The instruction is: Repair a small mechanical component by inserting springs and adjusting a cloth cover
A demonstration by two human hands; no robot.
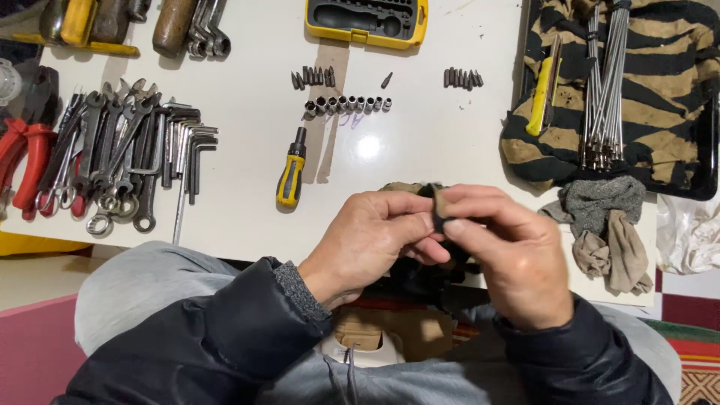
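I have my right hand (517, 262) and left hand (375, 240) meeting above the near edge of the white tabletop (247, 142), both pinching a small dark, strap-like piece (437, 210) between thumb and fingertips. To do this well, I judge I should keep the pinch close and steady. Both wrists angle inward. A yellow-and-black screwdriver handle (291, 176) lies just beyond.

Bare table (420, 150) lies open ahead of the hands (442, 247); yellow-handled screwdriver (291, 174) left, rags (607, 225) right.
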